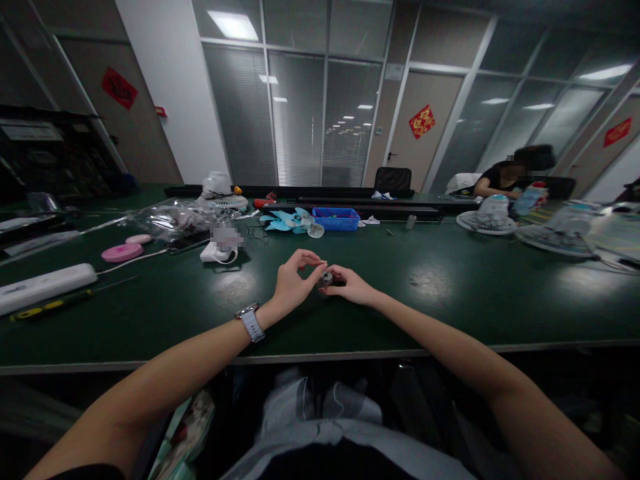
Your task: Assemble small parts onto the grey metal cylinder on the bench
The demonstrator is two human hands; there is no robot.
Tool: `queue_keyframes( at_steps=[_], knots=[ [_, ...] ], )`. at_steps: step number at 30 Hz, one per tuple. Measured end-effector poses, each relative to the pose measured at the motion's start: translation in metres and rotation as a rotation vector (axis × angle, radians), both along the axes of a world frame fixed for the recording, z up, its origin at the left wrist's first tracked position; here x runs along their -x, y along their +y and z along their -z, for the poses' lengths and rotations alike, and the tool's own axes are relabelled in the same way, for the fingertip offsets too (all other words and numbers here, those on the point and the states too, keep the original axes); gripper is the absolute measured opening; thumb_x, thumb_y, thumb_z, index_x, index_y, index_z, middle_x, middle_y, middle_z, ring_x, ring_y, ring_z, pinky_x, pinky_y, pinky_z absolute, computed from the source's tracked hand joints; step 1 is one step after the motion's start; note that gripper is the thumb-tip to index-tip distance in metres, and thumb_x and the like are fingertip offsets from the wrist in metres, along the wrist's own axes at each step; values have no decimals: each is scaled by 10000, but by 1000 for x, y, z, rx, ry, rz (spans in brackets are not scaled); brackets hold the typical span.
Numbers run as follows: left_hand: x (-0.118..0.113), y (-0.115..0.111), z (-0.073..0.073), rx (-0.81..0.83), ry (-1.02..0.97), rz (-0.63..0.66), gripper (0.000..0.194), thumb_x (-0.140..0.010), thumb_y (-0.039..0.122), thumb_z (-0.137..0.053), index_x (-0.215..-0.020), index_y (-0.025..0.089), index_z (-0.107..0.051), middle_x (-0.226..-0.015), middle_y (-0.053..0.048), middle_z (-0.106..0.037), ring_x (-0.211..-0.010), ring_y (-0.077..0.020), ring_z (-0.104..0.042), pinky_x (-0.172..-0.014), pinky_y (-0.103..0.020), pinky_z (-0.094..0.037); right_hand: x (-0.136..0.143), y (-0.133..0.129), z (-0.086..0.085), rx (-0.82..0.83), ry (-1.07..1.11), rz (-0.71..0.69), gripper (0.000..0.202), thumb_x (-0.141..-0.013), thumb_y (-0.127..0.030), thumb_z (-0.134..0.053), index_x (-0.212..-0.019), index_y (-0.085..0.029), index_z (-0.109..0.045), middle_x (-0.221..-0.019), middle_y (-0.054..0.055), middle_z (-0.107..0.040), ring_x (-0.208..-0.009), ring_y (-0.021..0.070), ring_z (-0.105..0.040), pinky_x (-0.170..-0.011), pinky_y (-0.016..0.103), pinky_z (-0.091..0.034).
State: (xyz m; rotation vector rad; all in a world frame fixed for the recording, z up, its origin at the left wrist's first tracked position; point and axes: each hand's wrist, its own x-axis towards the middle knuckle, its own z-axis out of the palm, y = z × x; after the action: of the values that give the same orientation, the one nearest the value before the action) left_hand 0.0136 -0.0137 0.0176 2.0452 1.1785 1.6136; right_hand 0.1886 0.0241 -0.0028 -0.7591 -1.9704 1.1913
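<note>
Holding small part (327, 279), right fingers (341, 270) around, left fingers (315, 274) above

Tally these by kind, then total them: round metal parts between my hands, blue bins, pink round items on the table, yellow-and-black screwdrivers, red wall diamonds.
Round metal part: 1
Blue bin: 1
Pink round items: 2
Yellow-and-black screwdriver: 1
Red wall diamonds: 3
Total: 8

from afar i see a grey part (326, 280), dark green table (380, 333), blue box (336, 224), light blue blades (286, 221), pink disc (122, 252), white power strip (50, 287), yellow-and-black screwdriver (51, 307), grey watch strap (253, 325), and red sign (423, 121) with gold characters.
</note>
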Motion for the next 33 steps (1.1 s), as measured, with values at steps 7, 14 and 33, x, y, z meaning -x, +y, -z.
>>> queue_keyframes(
  at_steps=[7, 14, 33],
  knots=[
    [13, 24, 23, 193, 7, -127, 336, -786, 319, -651, -1045, 206, -470, -867, -44, -749, -895, -211, -692, -759, -329, -473, -6, 4, 1, -36, -53, 65, 413, -694, -278, -750, -1061, -158, -603, -1026, 66, -675, -943, 177, -643, -916, 377, -474],
    [20, 29, 29, 297, 241, -64, 375, -746, 289, -685, -1080, 233, -525, -882, -34, -759, -913, -251, -683, -846, -408, -453, -9, 5, 1, -62, -83, 77, 449, -703, -304, -751, -1100, -159, -601, -1042, 77, -677, -945, 182, -648, -916, 387, -482],
    [0, 14, -1, 110, -36, 186, 371, -779, 235, -654, -1096, 187, -468, -891, -58, -741, -875, -184, -700, -851, -341, -515, -7, 3, 1, -147, -87, 14, 376, -745, -329, -703, -1063, -150, -614, -975, 58, -678, -876, 185, -648, -838, 358, -504]
  ],
)
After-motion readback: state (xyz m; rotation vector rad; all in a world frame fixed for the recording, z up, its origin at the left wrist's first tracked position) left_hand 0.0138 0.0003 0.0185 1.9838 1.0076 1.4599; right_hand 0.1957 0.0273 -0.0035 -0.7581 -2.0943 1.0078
